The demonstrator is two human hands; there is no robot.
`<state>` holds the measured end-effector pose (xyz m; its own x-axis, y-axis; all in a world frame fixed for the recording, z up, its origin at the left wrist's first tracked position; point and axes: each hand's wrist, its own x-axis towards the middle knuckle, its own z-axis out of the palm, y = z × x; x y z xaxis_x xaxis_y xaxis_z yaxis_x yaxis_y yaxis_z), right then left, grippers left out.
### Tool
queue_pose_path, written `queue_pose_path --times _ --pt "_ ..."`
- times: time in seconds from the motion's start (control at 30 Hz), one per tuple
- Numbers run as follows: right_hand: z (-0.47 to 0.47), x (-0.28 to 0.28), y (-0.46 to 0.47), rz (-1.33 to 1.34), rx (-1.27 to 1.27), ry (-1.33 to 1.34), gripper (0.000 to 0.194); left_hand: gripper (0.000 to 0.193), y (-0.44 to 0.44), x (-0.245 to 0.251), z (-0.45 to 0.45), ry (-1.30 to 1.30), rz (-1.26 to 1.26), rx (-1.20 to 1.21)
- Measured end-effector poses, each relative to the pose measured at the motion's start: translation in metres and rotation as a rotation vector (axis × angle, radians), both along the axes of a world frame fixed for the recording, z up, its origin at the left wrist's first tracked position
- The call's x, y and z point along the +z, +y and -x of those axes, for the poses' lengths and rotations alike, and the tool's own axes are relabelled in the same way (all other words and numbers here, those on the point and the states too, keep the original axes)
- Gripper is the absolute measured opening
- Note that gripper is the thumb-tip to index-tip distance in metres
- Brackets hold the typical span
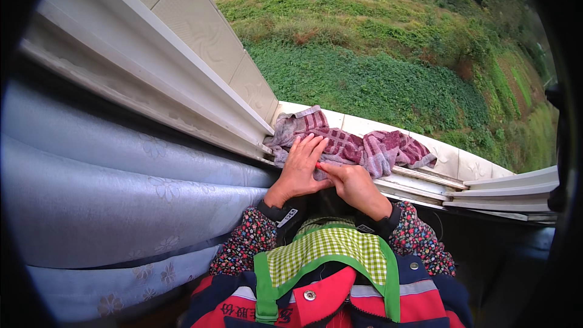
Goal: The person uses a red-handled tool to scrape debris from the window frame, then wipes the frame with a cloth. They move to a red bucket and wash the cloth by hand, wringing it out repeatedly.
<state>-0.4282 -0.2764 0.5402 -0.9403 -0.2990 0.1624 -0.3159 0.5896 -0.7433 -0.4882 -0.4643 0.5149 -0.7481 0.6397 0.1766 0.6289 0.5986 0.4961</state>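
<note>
A crumpled plaid towel (341,143), purple-red and greyish pink, lies along the window sill and its sliding track. My left hand (300,166) rests on the towel's left part with the fingers extended and fairly close together. Just to its right, my right hand (357,187) is closed around a small red object (320,165), of which only the tip shows between the two hands. What kind of object it is, I cannot tell. The hands are touching or nearly touching near the thumbs.
White window frame (182,68) slopes up at the left, above a light blue curtain (136,214). Window track (423,182) and sliding frames (505,191) continue rightward. A tiled outer ledge (473,164) borders the drop to a green slope (364,82).
</note>
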Motion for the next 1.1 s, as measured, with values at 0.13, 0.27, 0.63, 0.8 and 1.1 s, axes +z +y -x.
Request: queue_pose_path --times 0.13,0.27,0.63,0.8,1.1 --pt "-0.007 0.029 0.011 -0.185 0.064 -0.032 0.029 0.095 0.005 0.014 -0.009 -0.060 -0.024 -0.109" --pt "-0.026 0.060 0.035 -0.172 0.081 -0.019 0.032 0.065 0.020 0.026 -0.031 0.007 -0.156 -0.091" --pt "-0.003 0.006 -0.002 -0.011 0.014 0.011 0.039 0.051 -0.001 0.002 -0.010 0.151 -0.034 0.087" --pt "-0.001 0.007 -0.002 -0.195 0.061 0.004 0.041 0.078 -0.004 -0.002 -0.009 0.013 -0.037 0.061" --pt "0.011 0.053 0.016 -0.458 0.220 -0.075 0.055 0.096 0.004 0.011 0.000 -0.193 -0.027 -0.128"
